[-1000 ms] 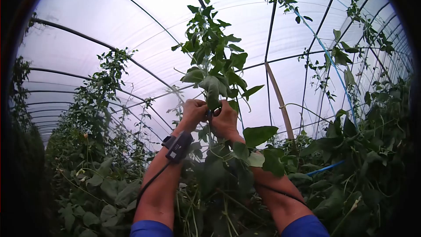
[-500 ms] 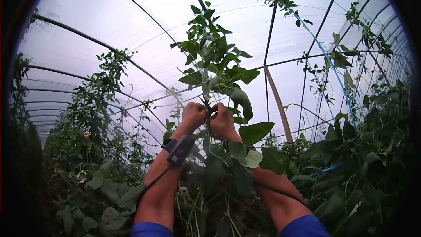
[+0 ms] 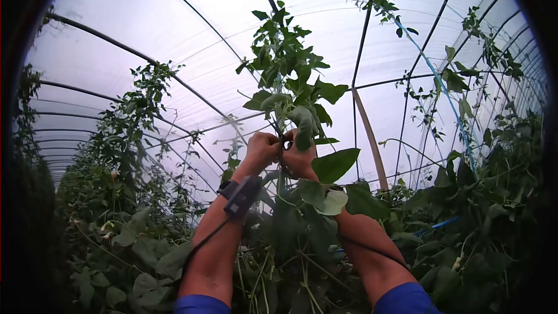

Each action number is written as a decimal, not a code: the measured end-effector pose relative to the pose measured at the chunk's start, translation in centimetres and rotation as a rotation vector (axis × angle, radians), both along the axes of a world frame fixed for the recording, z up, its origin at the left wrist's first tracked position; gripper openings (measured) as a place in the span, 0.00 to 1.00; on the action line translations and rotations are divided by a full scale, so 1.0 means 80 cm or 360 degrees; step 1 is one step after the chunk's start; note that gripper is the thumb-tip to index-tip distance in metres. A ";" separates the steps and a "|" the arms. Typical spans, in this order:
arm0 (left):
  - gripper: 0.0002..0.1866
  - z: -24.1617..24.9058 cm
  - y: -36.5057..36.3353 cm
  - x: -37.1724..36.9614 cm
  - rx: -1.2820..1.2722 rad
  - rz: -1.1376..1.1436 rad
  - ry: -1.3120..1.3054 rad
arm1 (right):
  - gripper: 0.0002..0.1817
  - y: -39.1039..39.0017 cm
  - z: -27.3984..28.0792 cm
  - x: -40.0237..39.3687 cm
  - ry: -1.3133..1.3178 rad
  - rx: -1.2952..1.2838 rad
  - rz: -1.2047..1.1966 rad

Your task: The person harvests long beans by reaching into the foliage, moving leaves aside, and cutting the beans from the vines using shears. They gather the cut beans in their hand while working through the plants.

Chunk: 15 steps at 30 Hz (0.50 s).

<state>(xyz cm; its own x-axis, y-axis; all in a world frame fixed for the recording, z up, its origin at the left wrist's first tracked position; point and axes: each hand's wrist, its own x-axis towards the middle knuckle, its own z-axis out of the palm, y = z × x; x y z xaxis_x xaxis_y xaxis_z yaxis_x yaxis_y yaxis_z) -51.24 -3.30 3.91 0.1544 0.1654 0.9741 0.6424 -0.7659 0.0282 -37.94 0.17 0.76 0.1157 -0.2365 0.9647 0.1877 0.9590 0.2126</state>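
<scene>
A leafy climbing vine (image 3: pixel 285 64) rises in the centre of the head view, its stems gathered into a narrow bundle. My left hand (image 3: pixel 263 150) is closed in a pinch on a dark strip (image 3: pixel 281 139) at the left side of the stems. Opposite it, my right hand (image 3: pixel 299 157) has its fingers curled on the same dark strip, close to my left fingertips. A drooping leaf covers part of my right hand. A wrist device (image 3: pixel 243 196) with a cable sits on my left forearm.
Dense foliage (image 3: pixel 145 250) fills the lower area on both sides. A blue cord (image 3: pixel 444 90) slants down at the right, near a wooden post (image 3: pixel 371 139). Dark arched pipes (image 3: pixel 363 29) carry the translucent cover overhead.
The vine's leaves have shifted, and one now droops over my right hand. Both hands have moved slightly, staying close together at the stems.
</scene>
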 end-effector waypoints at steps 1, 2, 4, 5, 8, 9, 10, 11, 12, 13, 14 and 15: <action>0.10 0.000 0.002 0.000 0.0051 0.0028 -0.0003 | 0.22 0.005 0.006 0.000 0.0018 -0.0039 -0.0245; 0.10 0.001 0.003 -0.001 0.0105 0.0062 -0.0008 | 0.22 0.042 0.024 -0.004 0.0017 -0.0037 -0.0242; 0.10 0.000 0.001 -0.010 0.0075 0.0025 -0.0016 | 0.25 0.137 0.062 -0.001 0.0238 0.0327 -0.0324; 0.10 0.000 -0.002 -0.017 0.0055 -0.0015 -0.0028 | 0.26 0.109 0.046 0.024 -0.0157 0.0501 -0.0374; 0.10 0.008 0.013 -0.019 0.0079 -0.0097 -0.0023 | 0.26 0.026 0.020 0.032 0.0056 -0.0250 0.0008; 0.10 0.005 0.009 -0.013 0.0045 -0.0106 -0.0019 | 0.23 0.030 0.024 0.026 -0.0068 -0.0196 0.0304; 0.10 -0.002 0.001 -0.006 0.0008 -0.0115 -0.0016 | 0.23 0.010 0.017 0.024 -0.0132 -0.0217 0.0381; 0.12 -0.008 -0.007 -0.001 -0.0013 -0.0139 -0.0015 | 0.23 0.011 0.019 0.017 -0.0110 -0.0152 0.0213; 0.12 -0.006 -0.005 -0.001 -0.0005 -0.0142 -0.0013 | 0.24 0.013 0.025 0.013 -0.0090 -0.0071 0.0048; 0.12 -0.005 -0.003 -0.004 -0.0072 -0.0199 -0.0053 | 0.26 0.016 0.029 0.012 -0.0142 -0.0120 0.0110; 0.12 -0.003 -0.004 -0.007 -0.0139 -0.0252 -0.0094 | 0.26 0.018 0.032 0.011 -0.0145 -0.0109 0.0114; 0.12 -0.004 -0.010 -0.007 -0.0145 -0.0250 -0.0098 | 0.27 0.021 0.035 0.008 -0.0140 -0.0208 0.0072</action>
